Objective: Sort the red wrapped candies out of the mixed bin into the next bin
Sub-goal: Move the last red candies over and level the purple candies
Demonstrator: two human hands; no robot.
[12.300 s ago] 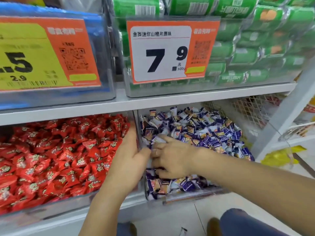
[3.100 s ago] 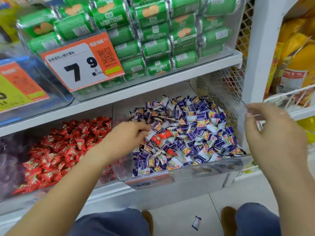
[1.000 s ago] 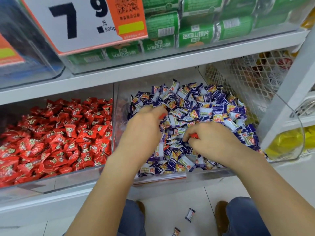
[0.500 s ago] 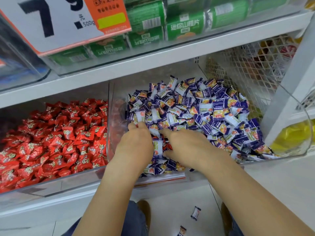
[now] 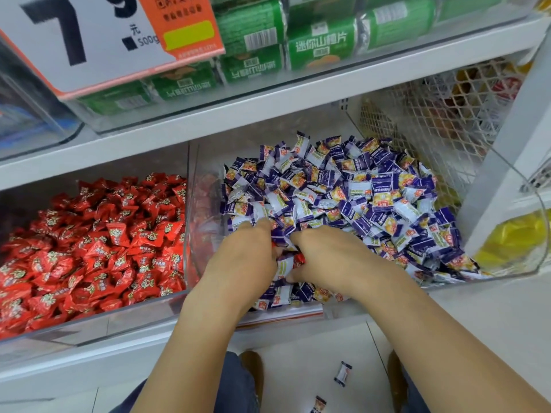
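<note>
The clear mixed bin [image 5: 520, 242] holds a heap of purple-and-white candies [image 5: 357, 192]. Both my hands are dug into its front part, side by side. My left hand [image 5: 241, 263] has its fingers curled into the pile, and a sliver of red wrapper [image 5: 272, 243] shows at its fingertips. My right hand [image 5: 334, 260] pinches a red candy [image 5: 299, 259] at its thumb side. To the left, behind a clear wall, the neighbouring bin [image 5: 187, 222] is full of red wrapped candies [image 5: 98, 242].
A white shelf board [image 5: 268, 108] runs close above both bins, carrying green packs [image 5: 322, 46] and a price sign [image 5: 89, 40]. Wire mesh [image 5: 432, 120] closes the right side. Two loose candies [image 5: 343, 374] lie on the floor by my shoes.
Both hands have pulled slightly toward the bin's front and stay buried in the pile. The red candy now shows between them. The view has moved closer.
</note>
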